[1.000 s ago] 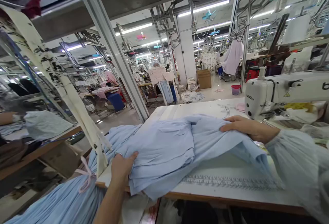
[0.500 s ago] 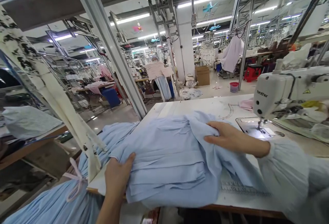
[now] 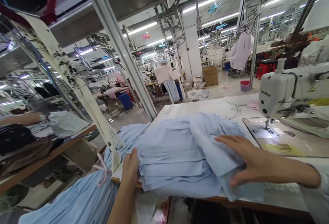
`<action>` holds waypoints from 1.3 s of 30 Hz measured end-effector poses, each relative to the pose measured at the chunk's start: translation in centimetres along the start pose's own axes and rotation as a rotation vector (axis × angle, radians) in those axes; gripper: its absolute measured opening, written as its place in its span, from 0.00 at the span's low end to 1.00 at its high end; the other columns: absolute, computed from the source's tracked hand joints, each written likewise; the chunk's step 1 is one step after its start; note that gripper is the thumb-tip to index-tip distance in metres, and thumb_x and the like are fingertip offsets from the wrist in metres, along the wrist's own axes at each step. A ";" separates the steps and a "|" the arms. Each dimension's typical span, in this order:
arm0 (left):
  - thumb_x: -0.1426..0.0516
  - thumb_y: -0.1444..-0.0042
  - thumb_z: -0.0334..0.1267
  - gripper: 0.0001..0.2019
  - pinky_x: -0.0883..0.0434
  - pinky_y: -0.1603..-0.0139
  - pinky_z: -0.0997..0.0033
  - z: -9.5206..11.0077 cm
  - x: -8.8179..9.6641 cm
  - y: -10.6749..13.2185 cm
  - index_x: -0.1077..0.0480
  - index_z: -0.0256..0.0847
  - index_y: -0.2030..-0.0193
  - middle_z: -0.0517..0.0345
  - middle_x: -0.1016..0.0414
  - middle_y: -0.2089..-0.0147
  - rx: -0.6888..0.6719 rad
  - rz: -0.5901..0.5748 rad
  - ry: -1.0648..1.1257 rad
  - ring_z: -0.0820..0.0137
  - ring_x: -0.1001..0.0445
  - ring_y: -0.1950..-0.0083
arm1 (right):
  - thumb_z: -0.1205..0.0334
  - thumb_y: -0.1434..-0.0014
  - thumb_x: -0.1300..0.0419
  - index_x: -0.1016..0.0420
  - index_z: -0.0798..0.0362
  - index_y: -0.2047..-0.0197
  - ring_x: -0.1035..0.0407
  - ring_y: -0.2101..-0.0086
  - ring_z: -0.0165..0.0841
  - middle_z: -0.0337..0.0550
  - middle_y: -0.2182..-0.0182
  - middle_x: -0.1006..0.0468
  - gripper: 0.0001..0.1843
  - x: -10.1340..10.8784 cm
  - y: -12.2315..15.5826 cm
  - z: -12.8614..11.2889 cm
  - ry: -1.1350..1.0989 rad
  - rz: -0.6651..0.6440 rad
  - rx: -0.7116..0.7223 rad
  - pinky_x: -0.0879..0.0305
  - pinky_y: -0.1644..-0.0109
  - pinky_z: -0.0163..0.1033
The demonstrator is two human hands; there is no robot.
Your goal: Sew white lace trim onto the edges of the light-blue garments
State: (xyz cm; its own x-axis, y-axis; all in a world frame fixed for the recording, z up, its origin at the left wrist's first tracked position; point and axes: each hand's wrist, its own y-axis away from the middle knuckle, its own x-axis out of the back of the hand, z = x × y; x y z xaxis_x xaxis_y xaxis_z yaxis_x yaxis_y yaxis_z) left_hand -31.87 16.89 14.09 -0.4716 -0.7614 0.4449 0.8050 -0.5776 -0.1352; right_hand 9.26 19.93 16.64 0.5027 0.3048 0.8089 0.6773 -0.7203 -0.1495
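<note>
Right now, a pile of light-blue cloth (image 3: 172, 152) lies on the white desk (image 3: 203, 105), its lower side reaching the near edge at six o'clock. Taking the pile as the middle of the dial, the left hand (image 3: 130, 169) is at nine o'clock, at the pile's left end. Its thumb shows along the edge of the cloth, while most of its fingers are turned out of sight, so whether it pinches the fabric cannot be told. At three o'clock, the right hand (image 3: 253, 158) is spread, thumb well apart from the fingers, palm toward a loose flap of the same cloth at the pile's right side; it is not closed around anything.

At two o'clock, a white sewing machine (image 3: 285, 93) stands beyond the right hand, a small light shining by its needle. A pink scrap (image 3: 253, 104) lies just beside the machine head, and a yellow piece (image 3: 282, 148) sits near the machine's front, at three o'clock.

At eight o'clock, a larger light-blue bundle (image 3: 74, 196) hangs beside the desk, tied round with a pink strip (image 3: 102, 171). A long off-white band (image 3: 79, 86) with black marks slants down from ten o'clock to the desk's left corner. Farther off, a metal post (image 3: 120, 45) leans at eleven o'clock, a cardboard box (image 3: 210, 76) stands at one and a pink bucket (image 3: 245, 86) at two.
</note>
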 end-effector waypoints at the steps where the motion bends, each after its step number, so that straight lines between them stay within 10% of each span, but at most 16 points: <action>1: 0.46 0.38 0.43 0.15 0.26 0.57 0.61 0.1 0.0 0.0 0.33 0.37 0.49 0.52 0.28 0.52 0.016 -0.008 0.018 0.68 0.26 0.57 | 0.39 0.57 0.33 0.50 0.42 0.32 0.56 0.37 0.54 0.47 0.35 0.46 0.53 -0.2 0.4 0.2 0.029 -0.004 -0.004 0.52 0.37 0.59; 7: 0.45 0.39 0.43 0.16 0.28 0.53 0.56 1.4 0.6 1.6 0.33 0.37 0.48 0.51 0.29 0.49 -0.042 0.010 -0.053 0.64 0.27 0.52 | 0.51 0.40 0.44 0.50 0.47 0.32 0.42 0.42 0.49 0.51 0.39 0.38 0.36 -0.5 1.1 -0.5 0.011 -0.007 -0.002 0.46 0.40 0.58; 12: 0.44 0.45 0.38 0.22 0.52 0.34 0.45 3.1 -0.5 6.3 0.37 0.34 0.44 0.40 0.44 0.35 -0.352 0.030 -0.191 0.52 0.49 0.32 | 0.48 0.40 0.45 0.48 0.49 0.33 0.40 0.45 0.47 0.52 0.42 0.34 0.36 -0.3 1.3 -0.9 -0.018 0.015 0.014 0.42 0.43 0.55; 19: 0.47 0.45 0.51 0.24 0.40 0.37 0.55 6.0 -5.6 16.1 0.36 0.43 0.43 0.46 0.38 0.37 -0.780 -0.341 -0.152 0.58 0.40 0.35 | 0.40 0.46 0.41 0.50 0.54 0.33 0.51 0.38 0.43 0.51 0.36 0.45 0.45 -0.8 2.8 0.1 -0.095 0.081 -0.013 0.50 0.36 0.48; 24: 0.41 0.48 0.47 0.26 0.43 0.39 0.44 8.3 -8.4 20.2 0.36 0.47 0.42 0.47 0.42 0.34 -1.073 -0.485 -0.250 0.50 0.46 0.33 | 0.44 0.36 0.53 0.44 0.53 0.36 0.42 0.42 0.39 0.51 0.40 0.38 0.31 -0.8 3.9 1.5 -0.177 0.265 -0.136 0.44 0.39 0.46; 33: 0.41 0.52 0.34 0.24 0.57 0.38 0.37 8.7 -9.8 20.4 0.29 0.50 0.46 0.48 0.39 0.34 -0.762 -0.654 -0.178 0.47 0.48 0.33 | 0.48 0.38 0.48 0.29 0.56 0.50 0.31 0.57 0.41 0.51 0.55 0.26 0.22 0.6 2.8 3.1 -0.360 0.350 -0.294 0.34 0.53 0.48; 39: 0.48 0.43 0.44 0.19 0.50 0.34 0.51 9.3 -8.4 19.4 0.31 0.47 0.45 0.54 0.31 0.39 -0.412 -0.665 0.141 0.57 0.40 0.35 | 0.52 0.37 0.46 0.31 0.56 0.51 0.30 0.58 0.35 0.46 0.56 0.27 0.17 2.3 -0.8 2.0 -0.672 0.223 -0.408 0.32 0.55 0.46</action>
State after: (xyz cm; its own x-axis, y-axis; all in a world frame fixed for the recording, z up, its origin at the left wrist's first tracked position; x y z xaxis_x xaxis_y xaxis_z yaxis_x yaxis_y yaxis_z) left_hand -8.95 14.84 16.01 -0.8698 -0.2328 0.4350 0.1539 -0.9657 -0.2090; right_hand 10.89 22.46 17.51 0.9053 0.3424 0.2514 0.3395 -0.9389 0.0565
